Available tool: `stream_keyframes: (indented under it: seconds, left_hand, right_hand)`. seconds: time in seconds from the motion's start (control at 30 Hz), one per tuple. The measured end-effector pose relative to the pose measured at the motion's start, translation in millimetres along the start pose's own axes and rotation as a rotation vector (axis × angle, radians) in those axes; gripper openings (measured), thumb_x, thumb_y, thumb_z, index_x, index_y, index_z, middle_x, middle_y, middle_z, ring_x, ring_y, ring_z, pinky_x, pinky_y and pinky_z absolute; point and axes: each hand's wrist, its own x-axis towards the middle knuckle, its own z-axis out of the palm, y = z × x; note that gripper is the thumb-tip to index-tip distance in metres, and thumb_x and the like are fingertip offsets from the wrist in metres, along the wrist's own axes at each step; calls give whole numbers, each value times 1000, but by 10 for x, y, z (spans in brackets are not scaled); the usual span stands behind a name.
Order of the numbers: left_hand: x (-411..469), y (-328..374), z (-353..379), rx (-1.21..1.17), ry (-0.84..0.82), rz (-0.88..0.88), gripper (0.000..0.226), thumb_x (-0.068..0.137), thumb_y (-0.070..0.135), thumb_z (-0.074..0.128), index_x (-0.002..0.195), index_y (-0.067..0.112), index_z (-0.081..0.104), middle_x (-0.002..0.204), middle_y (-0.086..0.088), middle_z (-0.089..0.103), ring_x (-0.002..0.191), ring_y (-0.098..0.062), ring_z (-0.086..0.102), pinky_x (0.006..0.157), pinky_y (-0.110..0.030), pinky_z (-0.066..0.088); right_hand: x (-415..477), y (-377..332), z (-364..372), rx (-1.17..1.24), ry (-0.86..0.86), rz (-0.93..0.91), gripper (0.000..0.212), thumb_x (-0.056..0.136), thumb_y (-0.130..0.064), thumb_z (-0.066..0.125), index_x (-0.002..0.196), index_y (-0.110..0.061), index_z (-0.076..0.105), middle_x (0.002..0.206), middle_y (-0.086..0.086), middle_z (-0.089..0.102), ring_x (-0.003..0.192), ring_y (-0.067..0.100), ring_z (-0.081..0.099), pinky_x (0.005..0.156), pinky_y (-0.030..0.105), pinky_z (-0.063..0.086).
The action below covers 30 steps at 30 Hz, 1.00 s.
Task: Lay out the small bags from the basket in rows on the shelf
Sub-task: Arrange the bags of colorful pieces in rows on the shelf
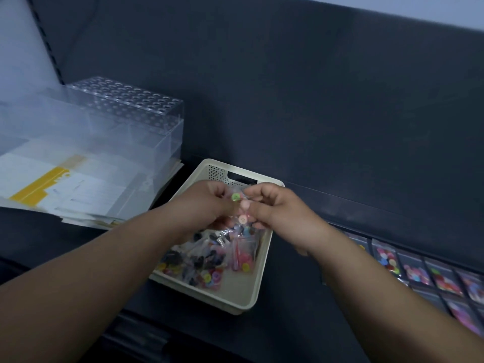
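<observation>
A dark shelf (296, 305) with a dark back panel fills the view; at its left stand stacked clear plastic boxes (117, 121), hazy and cut off by the frame edge, above a blurred pile of papers (65, 187); a cream basket (251, 297) sits at centre, its far end partly hidden by the hands; rows of small bags (419, 271) lie flat to the right, partly covered by the right forearm and cut off at the frame edge; the left hand (207, 208) and right hand (275, 208), fingers curled, pinch one clear bag (242, 205) between them above the basket; green and pink buttons show inside it, its outline hard to make out; a loose heap of bags (209, 260) lies in the basket.
</observation>
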Motion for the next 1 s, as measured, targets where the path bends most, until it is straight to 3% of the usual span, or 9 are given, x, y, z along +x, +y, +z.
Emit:
stream_keyframes:
  seconds: [0.1,0.17,0.3,0.37,0.43,0.6,0.73,0.87,1.0]
  left_hand:
    - [-11,13,51,-47,-75,-25,23,78,-8,65,92,8,56,79,-14,67,63,-18,67,51,-20,52]
    - [20,-68,73,60,-72,-31,30,75,-8,66,97,9,55,91,-15,67,70,-21,65,57,-25,53]
    - [59,-354,164,756,-126,89,32,70,25,79,94,25,57,93,6,62,86,-14,60,76,-26,48]
    - [67,-444,234,1035,-133,220,31,67,41,78,81,26,54,91,5,59,87,-17,58,75,-26,46]
    - [86,-496,283,1149,-107,303,25,70,42,72,76,26,55,95,1,58,90,-18,57,80,-29,47]
    - [94,-476,268,761,-81,189,10,82,21,69,74,19,63,74,8,65,70,-8,60,65,-23,44]
    - [71,-281,169,349,32,111,20,78,17,74,70,11,58,68,-2,64,64,-17,60,68,-31,50]
    - [-6,-79,188,157,93,72,22,83,16,70,72,11,52,65,-8,63,46,-11,55,41,-18,38]
    - [-91,68,368,1,124,38,12,85,11,67,80,11,56,70,-13,68,51,-17,61,42,-19,39]
  right_hand:
    - [0,-5,21,-14,95,-32,6,85,-2,63,89,-6,61,68,2,61,51,2,54,50,15,43]
    - [-5,28,-27,6,225,-40,12,85,4,61,80,-7,59,65,4,59,45,1,50,47,15,41]
    - [-61,114,-107,10,320,-9,15,85,1,62,77,-11,59,68,6,59,53,9,51,55,24,45]
    - [-97,145,-99,42,331,5,16,86,2,61,77,-11,58,66,5,59,51,7,51,53,22,45]
    - [-134,171,-84,62,334,11,17,86,2,61,76,-11,58,66,4,59,48,4,51,50,18,45]
    - [-227,230,-112,84,369,15,13,86,1,61,78,-10,60,68,6,62,48,4,52,47,17,44]
    - [-315,215,-155,145,369,18,5,87,1,60,86,-3,60,66,5,63,48,6,52,46,18,43]
    - [-399,155,-207,261,334,57,13,88,0,58,80,-10,59,69,6,65,55,10,57,49,20,46]
    - [-528,120,-338,382,252,107,16,86,3,59,86,-13,55,74,3,69,61,12,66,54,22,53]
